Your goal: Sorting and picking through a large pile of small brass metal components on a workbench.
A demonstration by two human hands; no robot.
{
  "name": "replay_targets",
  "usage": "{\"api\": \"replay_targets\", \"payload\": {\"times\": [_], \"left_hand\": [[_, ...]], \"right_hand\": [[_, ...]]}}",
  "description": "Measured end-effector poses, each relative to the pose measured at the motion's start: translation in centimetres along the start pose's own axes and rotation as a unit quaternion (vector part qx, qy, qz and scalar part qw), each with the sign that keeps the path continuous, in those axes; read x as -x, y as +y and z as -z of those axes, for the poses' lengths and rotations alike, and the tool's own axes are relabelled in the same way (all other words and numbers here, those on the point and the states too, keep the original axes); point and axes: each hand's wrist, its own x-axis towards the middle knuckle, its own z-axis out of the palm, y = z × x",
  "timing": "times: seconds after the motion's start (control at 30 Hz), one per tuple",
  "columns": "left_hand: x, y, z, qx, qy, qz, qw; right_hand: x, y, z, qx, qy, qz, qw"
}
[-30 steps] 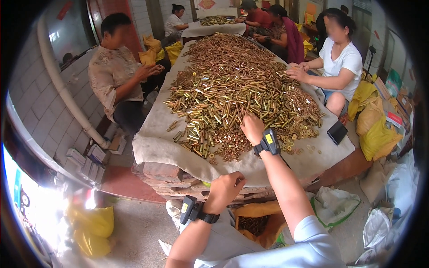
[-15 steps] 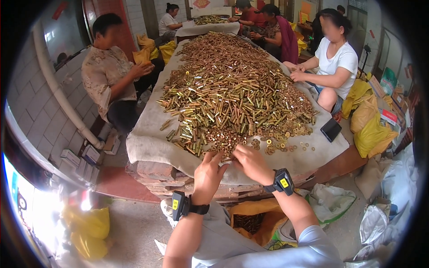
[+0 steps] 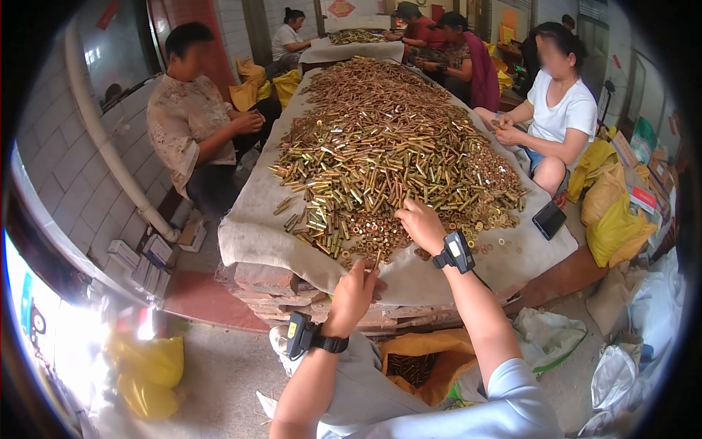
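Note:
My left hand [image 3: 353, 296] is closed at the near edge of the cloth-covered table, and a thin brass-coloured bolt [image 3: 378, 259] stands up from between its fingers. Farther forward, my right hand [image 3: 422, 225] reaches over the front of a large heap of metal parts, its fingers bent together at the gold-coloured tubular sleeves [image 3: 365, 183]. Whatever sits in those fingertips is hidden. Small nuts [image 3: 371, 230] lie between my two hands, and flat washers [image 3: 488, 217] spread to the right. Copper-coloured bolts [image 3: 380, 91] make up the far part of the heap.
Pale cloth [image 3: 256, 238] covers the table, which rests on stacked bricks [image 3: 267, 278]. A black phone [image 3: 550, 219] lies at the right edge. People sit along both sides. Below, an orange sack [image 3: 439, 347] holds metal parts; yellow bags [image 3: 618, 219] stand at right.
My hands have moved apart. The right one went forward to the sleeves; the left one dropped slightly nearer, and a bolt now shows in it. The whole view has shifted a little.

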Motion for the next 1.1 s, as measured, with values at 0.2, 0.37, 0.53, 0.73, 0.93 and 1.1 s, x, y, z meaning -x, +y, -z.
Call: {"api": "replay_targets", "payload": {"times": [0.2,0.37,0.53,0.73,0.93,1.1], "left_hand": [[-0.6,-0.6,0.0,0.088,0.014,-0.012,0.996],[-0.4,-0.3,0.2,0.113,0.003,-0.007,0.994],[-0.4,0.1,0.1,0.128,-0.007,0.004,0.992],[-0.4,-0.1,0.0,0.144,-0.013,0.0,0.989],[-0.2,0.2,0.0,0.133,-0.019,0.006,0.991],[-0.1,0.4,0.2,0.139,-0.026,0.016,0.99]], "right_hand": [[1.4,-3.8,2.3,-0.102,0.14,0.049,0.984],[3.2,-6.9,4.7,-0.035,0.131,0.171,0.976],[3.5,-7.4,6.3,0.066,0.105,0.208,0.97],[3.7,-7.3,6.5,0.115,0.089,0.237,0.961],[3.9,-7.3,6.5,0.147,0.064,0.248,0.955],[3.9,-8.0,7.0,0.148,0.068,0.281,0.946]]}}
